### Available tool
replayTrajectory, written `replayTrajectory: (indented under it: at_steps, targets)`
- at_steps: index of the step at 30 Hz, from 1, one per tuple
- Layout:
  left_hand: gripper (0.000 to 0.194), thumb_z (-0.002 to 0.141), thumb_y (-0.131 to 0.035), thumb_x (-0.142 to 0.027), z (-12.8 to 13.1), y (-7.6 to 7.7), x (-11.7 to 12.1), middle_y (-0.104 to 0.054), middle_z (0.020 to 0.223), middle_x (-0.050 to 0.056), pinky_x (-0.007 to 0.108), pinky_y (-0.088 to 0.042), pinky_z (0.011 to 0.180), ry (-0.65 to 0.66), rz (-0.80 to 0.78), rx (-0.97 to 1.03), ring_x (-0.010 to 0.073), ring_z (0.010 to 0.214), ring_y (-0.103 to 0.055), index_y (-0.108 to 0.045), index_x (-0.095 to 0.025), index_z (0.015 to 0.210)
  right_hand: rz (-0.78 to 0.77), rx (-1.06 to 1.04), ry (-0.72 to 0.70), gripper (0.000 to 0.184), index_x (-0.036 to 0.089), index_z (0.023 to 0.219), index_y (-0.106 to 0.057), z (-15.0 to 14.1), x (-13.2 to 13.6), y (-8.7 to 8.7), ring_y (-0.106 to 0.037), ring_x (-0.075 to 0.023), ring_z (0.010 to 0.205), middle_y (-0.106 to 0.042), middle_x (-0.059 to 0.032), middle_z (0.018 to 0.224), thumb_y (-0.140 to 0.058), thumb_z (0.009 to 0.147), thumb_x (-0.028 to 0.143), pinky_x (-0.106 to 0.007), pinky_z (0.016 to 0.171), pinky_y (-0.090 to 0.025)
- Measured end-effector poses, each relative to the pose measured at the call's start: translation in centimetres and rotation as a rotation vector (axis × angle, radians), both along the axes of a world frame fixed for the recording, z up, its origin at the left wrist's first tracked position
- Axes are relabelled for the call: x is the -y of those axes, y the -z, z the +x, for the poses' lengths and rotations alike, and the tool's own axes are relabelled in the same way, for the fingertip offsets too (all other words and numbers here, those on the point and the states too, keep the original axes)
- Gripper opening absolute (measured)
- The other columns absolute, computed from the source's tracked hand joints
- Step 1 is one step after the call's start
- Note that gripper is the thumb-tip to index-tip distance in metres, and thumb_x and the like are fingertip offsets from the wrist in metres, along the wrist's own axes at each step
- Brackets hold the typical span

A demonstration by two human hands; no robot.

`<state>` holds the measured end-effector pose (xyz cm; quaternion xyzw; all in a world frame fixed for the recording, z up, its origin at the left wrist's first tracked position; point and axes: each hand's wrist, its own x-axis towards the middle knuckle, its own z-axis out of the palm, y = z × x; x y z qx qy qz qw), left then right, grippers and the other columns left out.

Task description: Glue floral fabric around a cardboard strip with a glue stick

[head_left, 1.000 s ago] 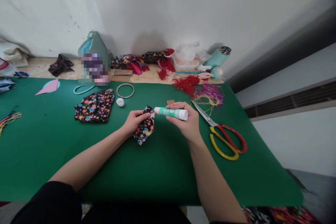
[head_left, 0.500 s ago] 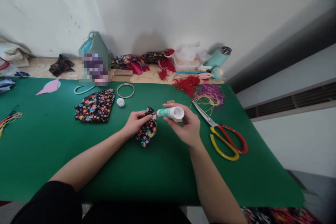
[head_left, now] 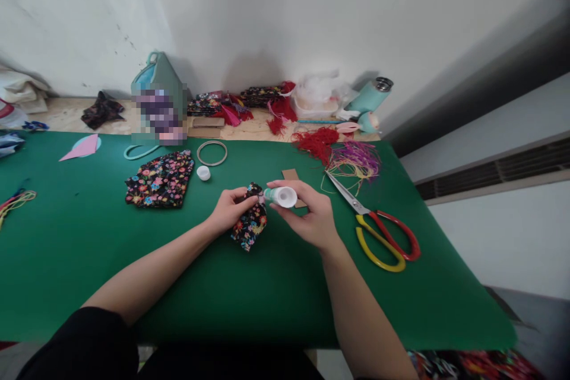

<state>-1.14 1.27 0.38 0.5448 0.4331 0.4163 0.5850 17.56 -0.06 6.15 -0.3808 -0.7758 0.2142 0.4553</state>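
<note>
Between thumb and fingers, my left hand (head_left: 230, 209) pinches a small piece of black floral fabric (head_left: 250, 225), which hangs down over the green table mat. A pinkish patch shows at its upper right edge. My right hand (head_left: 310, 211) is closed round a green and white glue stick (head_left: 281, 196), its base turned toward me and its far tip at the pink patch; whether the tip touches is hidden. A white cap (head_left: 203, 173) rests on the mat up and left of my hands. Partly behind my right hand lies a strip of brown cardboard (head_left: 290, 175).
Large scissors (head_left: 366, 212) with red and yellow handles lie at right. Folded floral fabric (head_left: 160, 181) and a ring (head_left: 212, 153) lie at left. Red threads (head_left: 316, 143), purple threads (head_left: 360, 159), a pouch (head_left: 171, 80) and a turquoise bottle (head_left: 370, 97) are along the back.
My right hand has swung the glue stick's base left and toward me, so its end now faces the camera. The fabric in my left hand has shifted slightly right and tilted.
</note>
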Motion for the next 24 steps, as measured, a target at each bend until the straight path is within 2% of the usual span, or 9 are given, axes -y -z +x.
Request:
replayTrajectory:
  at_steps: [4, 8, 11, 14, 20, 24]
  targets:
    - [0.026, 0.075, -0.064, -0.038, 0.06, -0.27, 0.06, -0.068, 0.081, 0.003, 0.027, -0.043, 0.072, -0.024, -0.055, 0.022, 0.0166, 0.075, -0.059, -0.071, -0.014, 0.082, 0.029, 0.077, 0.065, 0.026, 0.026, 0.105, -0.062, 0.14, -0.34, 0.45, -0.065, -0.0194, 0.096, -0.07, -0.0034, 0.104, -0.057, 0.081, 0.016, -0.037, 0.086, -0.052]
    - [0.028, 0.074, -0.065, -0.04, 0.07, -0.29, 0.03, -0.068, 0.082, 0.004, 0.028, -0.044, 0.072, -0.029, -0.065, 0.006, 0.0179, 0.076, -0.059, -0.071, -0.014, 0.084, -0.005, -0.021, 0.147, 0.031, 0.025, 0.108, -0.061, 0.11, -0.28, 0.75, -0.065, -0.0199, 0.097, -0.069, -0.0042, 0.106, -0.064, 0.078, 0.018, -0.037, 0.086, -0.054]
    - [0.028, 0.075, -0.064, -0.04, 0.05, -0.2, 0.01, -0.068, 0.082, 0.004, 0.028, -0.044, 0.072, -0.027, -0.056, 0.0, 0.0173, 0.076, -0.059, -0.071, -0.014, 0.082, -0.044, -0.121, 0.13, 0.039, 0.024, 0.113, -0.058, 0.07, 0.0, 0.79, -0.063, -0.0207, 0.103, -0.069, -0.0047, 0.106, -0.066, 0.076, 0.018, -0.037, 0.088, -0.053]
    - [0.027, 0.076, -0.064, -0.04, 0.03, -0.07, 0.01, -0.066, 0.079, 0.003, 0.026, -0.042, 0.069, -0.016, -0.038, -0.016, 0.0158, 0.073, -0.057, -0.071, -0.014, 0.078, -0.074, -0.155, 0.092, 0.041, 0.023, 0.115, -0.057, -0.05, 0.22, 0.67, -0.064, -0.0199, 0.1, -0.069, -0.0045, 0.106, -0.067, 0.075, 0.019, -0.035, 0.086, -0.054]
    - [0.025, 0.077, -0.063, -0.039, 0.05, 0.19, -0.09, -0.065, 0.077, 0.002, 0.027, -0.042, 0.07, -0.006, -0.011, -0.019, 0.0154, 0.073, -0.057, -0.07, -0.014, 0.077, -0.02, -0.055, 0.07, 0.031, 0.024, 0.107, -0.06, -0.31, 0.19, 0.15, -0.067, -0.0179, 0.092, -0.07, -0.0032, 0.103, -0.065, 0.077, 0.019, -0.033, 0.083, -0.055]
    - [0.025, 0.076, -0.063, -0.039, 0.1, 0.11, -0.1, -0.066, 0.078, 0.003, 0.027, -0.042, 0.072, -0.015, -0.03, 0.002, 0.0155, 0.073, -0.057, -0.07, -0.015, 0.079, 0.024, 0.025, 0.051, 0.028, 0.025, 0.107, -0.06, -0.16, -0.12, 0.43, -0.066, -0.0185, 0.094, -0.07, -0.0035, 0.105, -0.061, 0.079, 0.018, -0.035, 0.085, -0.054]
